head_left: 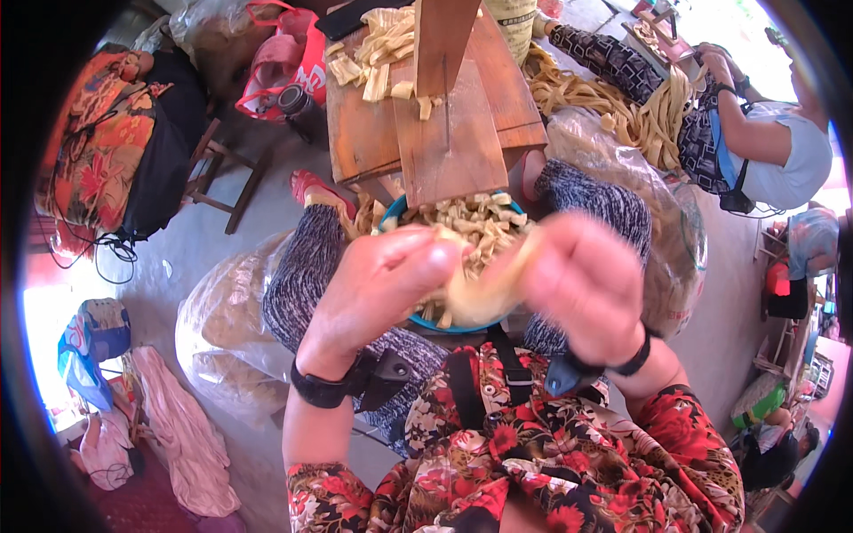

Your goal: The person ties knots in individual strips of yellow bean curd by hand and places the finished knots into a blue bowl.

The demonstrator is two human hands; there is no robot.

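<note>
Between my two raised hands a pale yellow, soft-looking strip hangs in a curve, blurred by motion. My left hand is closed on one end, its thumb and fingers pinched together. The other end runs into my right hand, which is curled around it and smeared by movement. Below them a blue basin sits between my knees, filled with short cut pieces of similar pale stuff. Beyond the basin a wooden board slopes down toward it from a wooden bench.
An upright wooden piece stands over the board. Pale strips are heaped on the bench. Clear plastic bags flank my legs. A dark flask and a red bag stand left. Another person sits right, beside long strips.
</note>
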